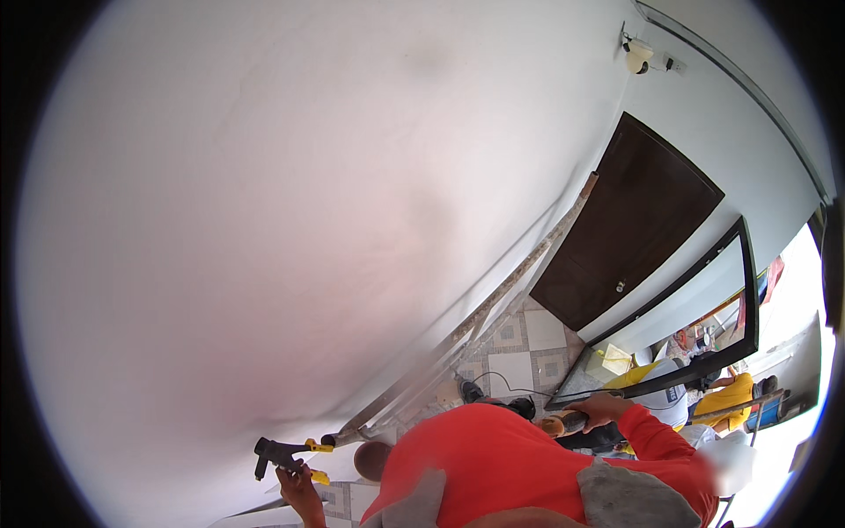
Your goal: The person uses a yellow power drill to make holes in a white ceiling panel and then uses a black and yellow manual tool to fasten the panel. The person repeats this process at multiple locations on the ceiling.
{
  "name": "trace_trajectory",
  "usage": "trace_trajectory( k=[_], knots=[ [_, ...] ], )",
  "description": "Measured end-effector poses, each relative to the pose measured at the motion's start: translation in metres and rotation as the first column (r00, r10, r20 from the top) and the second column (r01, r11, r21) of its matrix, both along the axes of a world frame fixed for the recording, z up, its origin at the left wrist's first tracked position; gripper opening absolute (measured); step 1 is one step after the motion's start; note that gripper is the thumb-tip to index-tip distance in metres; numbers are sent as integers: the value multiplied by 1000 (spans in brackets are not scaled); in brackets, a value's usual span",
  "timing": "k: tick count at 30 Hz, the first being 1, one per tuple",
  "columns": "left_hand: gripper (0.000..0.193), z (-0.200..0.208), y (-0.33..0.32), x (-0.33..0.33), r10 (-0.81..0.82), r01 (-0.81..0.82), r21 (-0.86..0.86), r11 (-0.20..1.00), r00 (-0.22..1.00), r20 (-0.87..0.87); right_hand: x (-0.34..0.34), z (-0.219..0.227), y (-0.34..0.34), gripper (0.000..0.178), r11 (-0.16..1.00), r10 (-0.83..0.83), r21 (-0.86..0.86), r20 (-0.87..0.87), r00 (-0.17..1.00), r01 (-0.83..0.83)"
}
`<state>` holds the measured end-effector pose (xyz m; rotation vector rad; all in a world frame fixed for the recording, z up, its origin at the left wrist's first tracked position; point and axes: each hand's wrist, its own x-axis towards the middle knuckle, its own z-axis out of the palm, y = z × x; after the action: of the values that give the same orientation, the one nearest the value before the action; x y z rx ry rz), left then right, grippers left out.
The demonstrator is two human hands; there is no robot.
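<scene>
The left hand, fingers closed, grips from below a black-and-yellow clamp, nearly level, yellow ends pointing right; the right hand has its fingers curled around an orange-and-black tool.

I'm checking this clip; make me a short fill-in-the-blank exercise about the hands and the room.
1. The left hand grips a black-and-____ clamp-like tool.
2. The right hand holds another tool, and the sleeve on that arm is ____.
3. The door with the round knob is dark ____.

Missing words: yellow; red; brown.
</scene>
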<state>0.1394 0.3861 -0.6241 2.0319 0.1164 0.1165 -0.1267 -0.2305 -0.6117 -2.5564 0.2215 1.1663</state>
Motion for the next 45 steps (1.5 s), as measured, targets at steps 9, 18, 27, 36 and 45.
trace_trajectory(
  k=[9,18,27,36,45],
  knots=[
    [30,20,4,2,-33,42,120,992,997,-76,21,3,-1,89,977,163,-148,33,986,-156],
    [37,-15,-19,29,-30,8,101,995,976,217,32,21,0,78,986,143,-96,78,987,-135],
    [30,-27,-14,34,-76,75,13,997,992,102,15,33,13,74,978,78,-198,54,995,-66],
    [42,-12,-4,2,-27,27,5,1000,997,69,8,28,18,77,989,4,-145,34,999,1],
    [43,-26,-3,1,12,-6,-112,994,998,54,20,24,14,88,984,47,-170,9,999,-45]
  ],
)
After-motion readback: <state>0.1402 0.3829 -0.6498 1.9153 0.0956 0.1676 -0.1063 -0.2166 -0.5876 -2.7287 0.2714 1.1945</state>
